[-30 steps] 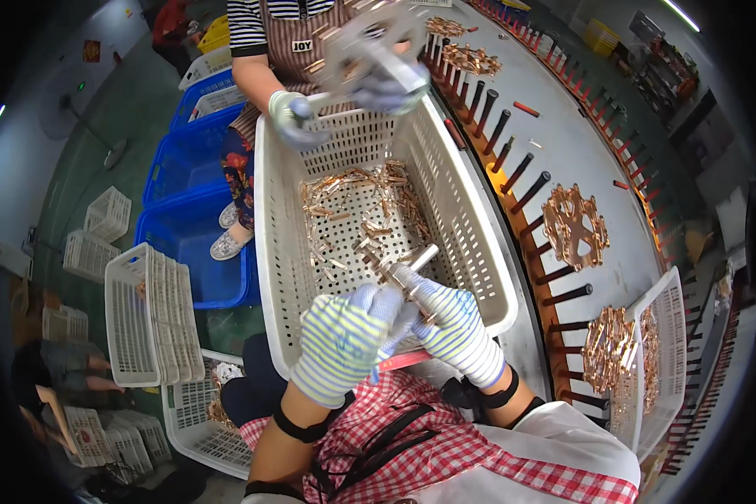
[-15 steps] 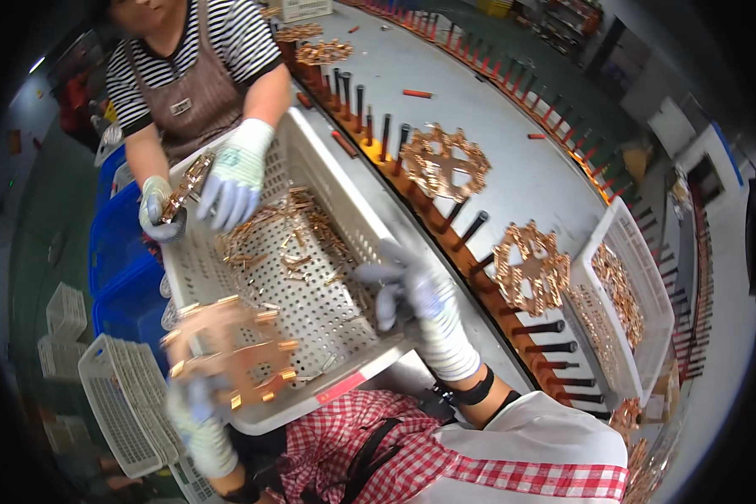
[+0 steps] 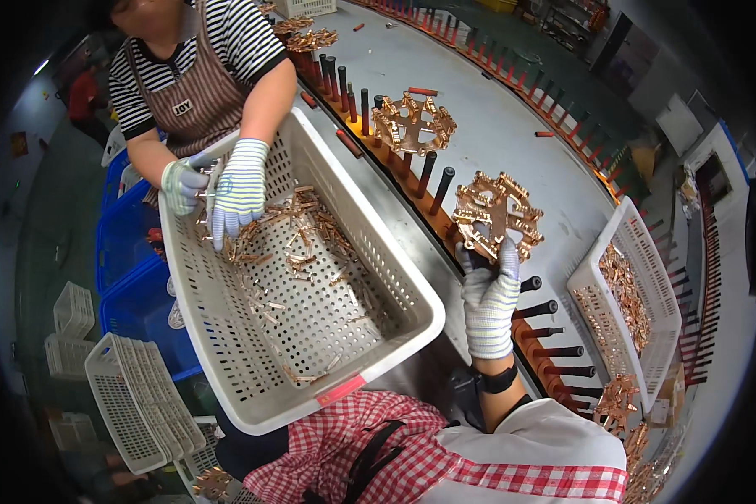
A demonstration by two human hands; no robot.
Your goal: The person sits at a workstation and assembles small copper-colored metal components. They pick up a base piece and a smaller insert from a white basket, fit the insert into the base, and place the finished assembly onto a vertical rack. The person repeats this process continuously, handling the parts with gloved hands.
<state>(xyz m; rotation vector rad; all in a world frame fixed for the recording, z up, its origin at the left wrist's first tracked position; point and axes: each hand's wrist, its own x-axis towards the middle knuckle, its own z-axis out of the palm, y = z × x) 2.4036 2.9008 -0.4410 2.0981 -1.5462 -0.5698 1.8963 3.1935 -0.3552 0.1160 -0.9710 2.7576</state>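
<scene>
Copper wheel (image 3: 499, 220), rim partly hidden by thumb (image 3: 509, 259) of right hand (image 3: 489, 309)

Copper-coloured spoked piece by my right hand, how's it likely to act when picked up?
The copper-coloured spoked piece looks metallic, so it's probably stiff. Its knobbly outline should keep it from rolling smoothly. Its shiny surface might feel slippery, though raised rim parts could give the right hand purchase.

Head-worn fisheye, facing down and forward, close above a pale crate (image 3: 378, 252), dark outer edges hard to read
</scene>
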